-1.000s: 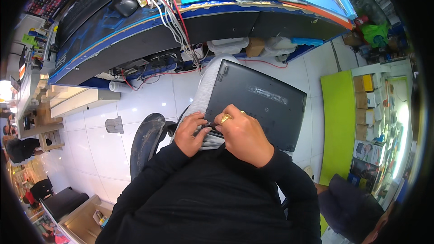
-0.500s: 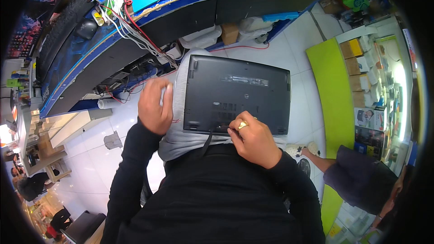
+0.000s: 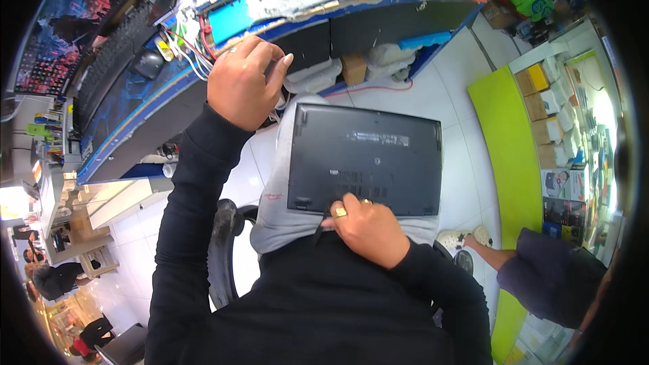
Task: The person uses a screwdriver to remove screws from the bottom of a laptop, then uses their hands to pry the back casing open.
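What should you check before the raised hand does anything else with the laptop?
1. Laptop lies flat on the lap, underside up: ok.
2. Right hand steadies its near edge: ok.
3. Left hand is off the laptop, raised toward the workbench: ok.
4. Left hand holds a tool or screw: cannot tell.
5. Cables hang clear of the laptop: ok.
6. Person standing at right keeps apart from the laptop: ok.

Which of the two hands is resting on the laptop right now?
The right hand, the one with rings, presses on the near edge of the upturned black laptop. The left hand is raised toward the workbench, off the laptop.
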A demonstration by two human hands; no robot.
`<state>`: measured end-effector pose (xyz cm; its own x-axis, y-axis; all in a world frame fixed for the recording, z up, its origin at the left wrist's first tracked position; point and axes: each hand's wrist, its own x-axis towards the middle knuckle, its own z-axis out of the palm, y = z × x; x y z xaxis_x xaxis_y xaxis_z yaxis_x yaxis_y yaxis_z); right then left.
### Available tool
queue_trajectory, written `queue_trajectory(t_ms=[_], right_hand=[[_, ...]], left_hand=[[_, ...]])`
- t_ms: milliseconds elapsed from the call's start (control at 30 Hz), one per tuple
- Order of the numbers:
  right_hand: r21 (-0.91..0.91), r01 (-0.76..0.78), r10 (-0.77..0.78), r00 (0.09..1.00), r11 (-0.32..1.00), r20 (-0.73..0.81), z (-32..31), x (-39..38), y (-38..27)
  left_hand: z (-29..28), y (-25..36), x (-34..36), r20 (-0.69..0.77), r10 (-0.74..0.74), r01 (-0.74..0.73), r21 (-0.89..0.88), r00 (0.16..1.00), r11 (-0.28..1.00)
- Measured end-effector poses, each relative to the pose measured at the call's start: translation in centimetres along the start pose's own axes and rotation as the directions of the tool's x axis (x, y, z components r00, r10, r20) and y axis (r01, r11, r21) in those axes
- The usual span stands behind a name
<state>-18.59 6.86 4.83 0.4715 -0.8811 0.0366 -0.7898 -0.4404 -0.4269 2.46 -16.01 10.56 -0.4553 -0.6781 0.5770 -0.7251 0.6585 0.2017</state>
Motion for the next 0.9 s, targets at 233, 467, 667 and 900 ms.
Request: queue_trajectory(t_ms=[233, 467, 667, 900], right_hand=[[0.011, 0.343, -0.341, 0.937, 0.939, -0.079, -0.1, 2.2, -0.8], [0.047, 0.332, -0.324, 0.938, 0.942, -0.123, -1.1, 3.1, -0.8], [-0.032, 0.22, -0.22, 0.975, 0.975, -0.026, -1.4, 2.4, -0.9], [0.06, 0.081, -0.085, 0.994, 0.995, 0.063, -1.6, 2.3, 0.5]], left_hand=[[0.9, -5.8, 4.4, -0.008, -0.018, 0.019, 0.254, 1.0, 0.967], [4.3, -12.6, 10.2, 0.2, -0.067, -0.037, 0.477, 0.977, 0.878], [4.3, -11.1, 8.8, 0.042, -0.023, 0.001, 0.454, 0.999, 0.891], [-2.1, 2.9, -7.8, 0.484, 0.379, -0.224, -0.347, 0.789, 0.911]])
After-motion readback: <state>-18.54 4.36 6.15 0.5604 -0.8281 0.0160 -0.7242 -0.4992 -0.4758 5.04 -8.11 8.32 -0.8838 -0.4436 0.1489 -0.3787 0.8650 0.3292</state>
